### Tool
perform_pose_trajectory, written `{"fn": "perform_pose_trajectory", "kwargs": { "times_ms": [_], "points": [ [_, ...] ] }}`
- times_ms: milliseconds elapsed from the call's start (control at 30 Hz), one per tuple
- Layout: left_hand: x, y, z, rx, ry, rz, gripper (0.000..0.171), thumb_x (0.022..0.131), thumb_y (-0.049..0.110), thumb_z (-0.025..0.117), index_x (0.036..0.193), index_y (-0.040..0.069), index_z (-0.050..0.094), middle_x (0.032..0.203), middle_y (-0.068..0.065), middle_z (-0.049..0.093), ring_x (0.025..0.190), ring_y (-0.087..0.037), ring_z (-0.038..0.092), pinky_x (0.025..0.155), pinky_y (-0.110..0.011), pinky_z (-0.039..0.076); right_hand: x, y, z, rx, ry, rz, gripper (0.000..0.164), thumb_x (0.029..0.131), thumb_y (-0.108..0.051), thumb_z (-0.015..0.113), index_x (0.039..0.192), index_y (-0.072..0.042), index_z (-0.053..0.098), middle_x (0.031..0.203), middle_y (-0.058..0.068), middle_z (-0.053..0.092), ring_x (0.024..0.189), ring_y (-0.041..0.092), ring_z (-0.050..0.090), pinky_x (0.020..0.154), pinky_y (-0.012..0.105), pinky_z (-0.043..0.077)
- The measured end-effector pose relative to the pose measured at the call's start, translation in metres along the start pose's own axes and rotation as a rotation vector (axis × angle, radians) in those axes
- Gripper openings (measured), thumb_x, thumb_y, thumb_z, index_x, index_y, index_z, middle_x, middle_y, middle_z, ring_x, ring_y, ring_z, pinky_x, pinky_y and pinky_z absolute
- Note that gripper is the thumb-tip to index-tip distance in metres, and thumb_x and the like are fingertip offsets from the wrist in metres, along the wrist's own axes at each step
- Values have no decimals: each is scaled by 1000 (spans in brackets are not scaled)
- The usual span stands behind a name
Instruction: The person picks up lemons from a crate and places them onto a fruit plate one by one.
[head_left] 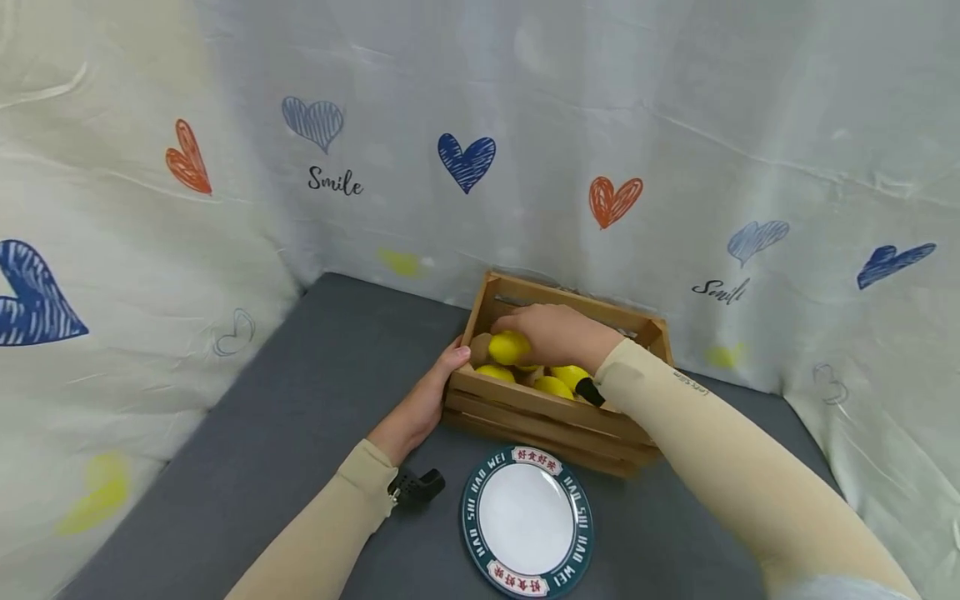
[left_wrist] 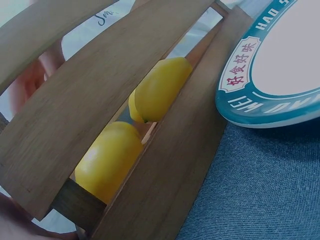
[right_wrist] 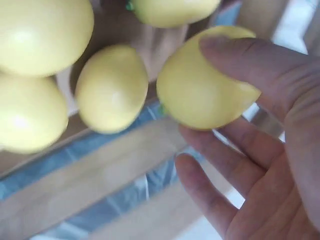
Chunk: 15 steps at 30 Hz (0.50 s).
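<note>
A slatted wooden crate [head_left: 540, 417] stands on the grey table with several yellow lemons in it. My right hand [head_left: 558, 333] reaches inside and pinches one lemon [right_wrist: 195, 85] between thumb and fingers, above the crate's bottom. Other lemons [right_wrist: 112, 90] lie beside it in the right wrist view. At the crate's left end, my left hand [head_left: 423, 404] grips the side, its thumb at the rim. Through the slats in the left wrist view two lemons [left_wrist: 107, 160] show; most of the left hand is out of that view.
In front of the crate lies a round plate [head_left: 527, 518] with a white middle and a green lettered rim. A pale curtain [head_left: 540, 108] printed with hearts hangs behind the table [head_left: 300, 417]. Black wrist devices [head_left: 416, 487] are strapped over the sleeves.
</note>
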<state>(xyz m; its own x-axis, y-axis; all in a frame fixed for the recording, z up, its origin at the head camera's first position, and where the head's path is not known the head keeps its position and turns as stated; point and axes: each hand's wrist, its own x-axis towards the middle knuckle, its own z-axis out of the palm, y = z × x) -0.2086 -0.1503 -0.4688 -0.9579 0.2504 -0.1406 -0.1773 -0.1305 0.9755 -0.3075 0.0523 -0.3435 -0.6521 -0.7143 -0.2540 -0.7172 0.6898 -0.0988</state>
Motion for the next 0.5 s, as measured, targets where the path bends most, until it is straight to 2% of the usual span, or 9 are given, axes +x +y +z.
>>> {"fn": "perform_pose_trajectory", "kwargs": {
  "times_ms": [133, 333, 500],
  "points": [
    [2, 0, -2, -8, -1, -2, 94, 99, 68, 42, 176, 30, 5, 182, -7, 5, 162, -35, 17, 132, -64, 8, -30, 1, -14, 33, 28, 47, 55, 97, -30, 82, 149, -29, 64, 149, 1, 67, 129, 28, 66, 116, 54, 52],
    [4, -1, -3, -8, -3, 4, 95, 98, 67, 43, 176, 30, 4, 183, -4, 2, 163, -34, 13, 133, -63, 7, -77, -2, -32, -33, 44, 98, 62, 96, -30, 84, 154, -25, 61, 151, 2, 65, 130, 27, 66, 113, 53, 54],
    [4, -1, -2, -9, -11, 10, 93, 100, 65, 41, 176, 28, 2, 183, -4, -2, 165, -33, 8, 133, -63, 4, -114, -8, -37, -53, 76, 125, 62, 95, -32, 84, 153, -30, 61, 151, -1, 65, 128, 25, 68, 107, 49, 58]
  ]
}}
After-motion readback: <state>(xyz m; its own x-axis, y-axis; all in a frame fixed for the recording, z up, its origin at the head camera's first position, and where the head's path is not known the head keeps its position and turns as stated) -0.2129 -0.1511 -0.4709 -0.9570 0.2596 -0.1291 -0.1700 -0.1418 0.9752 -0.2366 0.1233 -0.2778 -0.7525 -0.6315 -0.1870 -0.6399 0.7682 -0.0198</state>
